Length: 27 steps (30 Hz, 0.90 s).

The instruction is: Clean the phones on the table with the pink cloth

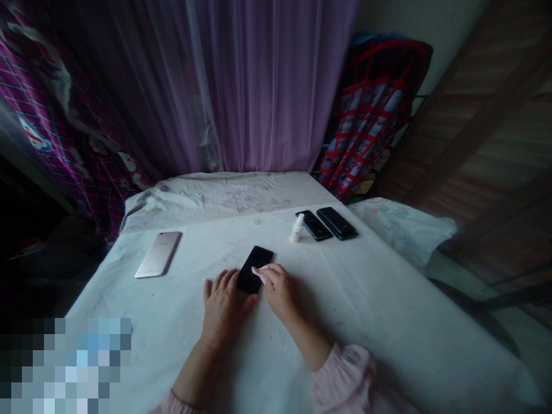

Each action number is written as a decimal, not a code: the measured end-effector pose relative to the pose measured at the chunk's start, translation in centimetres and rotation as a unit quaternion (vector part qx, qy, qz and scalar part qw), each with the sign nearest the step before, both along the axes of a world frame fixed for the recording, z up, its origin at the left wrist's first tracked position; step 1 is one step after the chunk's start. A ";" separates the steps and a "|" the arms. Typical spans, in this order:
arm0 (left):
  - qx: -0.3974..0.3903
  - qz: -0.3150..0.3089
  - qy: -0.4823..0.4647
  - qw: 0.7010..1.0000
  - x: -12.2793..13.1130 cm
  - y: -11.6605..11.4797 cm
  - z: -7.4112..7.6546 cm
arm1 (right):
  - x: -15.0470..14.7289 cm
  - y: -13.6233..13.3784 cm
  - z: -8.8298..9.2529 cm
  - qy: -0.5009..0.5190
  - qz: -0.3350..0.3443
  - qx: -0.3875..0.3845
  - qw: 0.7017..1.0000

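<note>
Pink cloth (259,275) is pinched between the thumb and fingers of the right hand (280,292) and, as far as the dim view allows, is pressed against the face of a black smartphone (255,269). That phone is laid flat on a white sheet (353,322) covering the table, its lower left edge touched by the left hand (222,307), which is held open, palm down. Farther off, a small white bottle (296,229) is stood upright just beside two black smartphones (326,224), while a rose-gold smartphone (158,254) is laid well to the left. A purple curtain (267,86) is hung behind the table.
</note>
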State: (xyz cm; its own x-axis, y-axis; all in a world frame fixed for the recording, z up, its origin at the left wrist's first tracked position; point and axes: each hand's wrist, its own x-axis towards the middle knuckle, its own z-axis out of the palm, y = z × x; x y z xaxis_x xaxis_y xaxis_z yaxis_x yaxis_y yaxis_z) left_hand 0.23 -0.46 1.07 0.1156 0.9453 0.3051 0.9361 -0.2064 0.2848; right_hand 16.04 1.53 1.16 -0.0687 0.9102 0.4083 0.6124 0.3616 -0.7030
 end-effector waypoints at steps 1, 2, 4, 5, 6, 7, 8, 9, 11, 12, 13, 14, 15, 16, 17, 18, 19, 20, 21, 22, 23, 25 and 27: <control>0.001 0.000 -0.001 1.000 0.0 0.0 0.0 | 0.0 0.1 0.1 -0.006 -0.002 0.003 1.000; 0.002 0.000 -0.002 1.000 0.0 0.0 0.0 | -0.1 0.1 0.2 -0.011 -0.002 0.006 1.000; 0.003 0.001 -0.003 1.000 0.1 0.0 0.0 | -0.3 -0.3 0.4 -0.018 0.003 0.008 1.000; 0.002 0.001 -0.002 1.000 0.1 0.1 0.0 | -0.4 -0.6 0.5 -0.020 0.008 0.006 1.000; 0.000 0.001 -0.002 1.000 0.1 0.1 0.1 | -0.6 -0.9 0.6 -0.018 0.012 0.003 1.000; -0.001 0.001 -0.002 1.000 0.0 0.1 0.1 | -0.7 -1.2 0.6 -0.012 0.017 -0.002 1.000; -0.003 0.000 -0.002 1.000 0.0 0.2 0.1 | -0.9 -1.4 0.6 -0.002 0.022 -0.007 1.000; -0.004 -0.002 -0.002 1.000 -0.1 0.2 0.0 | -1.0 -1.6 0.4 0.014 0.027 -0.014 0.999; -0.006 -0.004 -0.002 1.000 -0.3 0.3 -0.1 | -1.1 -1.5 0.0 0.058 0.031 -0.030 0.997; -0.007 -0.005 0.000 1.000 -0.4 0.3 -0.2 | -1.0 -1.4 -0.3 0.082 0.032 -0.041 0.995; -0.009 -0.006 0.002 1.000 -0.4 0.3 -0.3 | -0.9 -1.1 -0.5 0.103 0.034 -0.054 0.993; -0.011 -0.008 0.004 1.000 -0.5 0.3 -0.4 | -0.7 -0.8 -0.6 0.123 0.035 -0.068 0.989; -0.012 -0.010 0.005 1.000 -0.6 0.3 -0.5 | -0.4 -0.4 -0.6 0.138 0.033 -0.079 0.987; -0.011 -0.013 0.005 1.000 -0.6 0.3 -0.5 | 0.0 0.0 -0.5 0.147 0.029 -0.083 0.985; -0.008 -0.015 0.005 1.000 -0.5 0.2 -0.6 | 0.3 0.3 -0.3 0.149 0.021 -0.079 0.985; -0.003 -0.015 0.004 1.000 -0.5 0.2 -0.6 | 0.7 0.7 0.1 0.144 0.013 -0.066 0.987; 0.004 -0.012 0.004 1.000 -0.3 0.2 -0.6 | 1.1 1.1 0.6 0.133 0.006 -0.047 0.990; 0.010 -0.007 0.004 1.000 -0.2 0.2 -0.5 | 1.4 1.5 1.1 0.117 0.003 -0.027 0.993; 0.014 -0.003 0.006 1.000 0.0 0.1 -0.4 | 1.7 1.9 1.6 0.098 0.003 -0.008 0.995; 0.018 0.003 0.009 1.000 0.2 0.1 -0.3 | 2.0 2.2 2.1 0.079 0.004 0.008 0.997; 0.019 0.008 0.013 1.000 0.4 0.1 -0.1 | 2.1 2.5 2.4 0.060 0.004 0.020 0.998; 0.018 0.017 0.016 1.000 0.6 0.1 0.2 | 2.2 2.9 2.6 0.030 0.001 0.037 0.999; 0.012 0.020 0.012 1.000 0.7 0.1 0.5 | 2.1 2.9 2.3 0.009 -0.005 0.053 0.999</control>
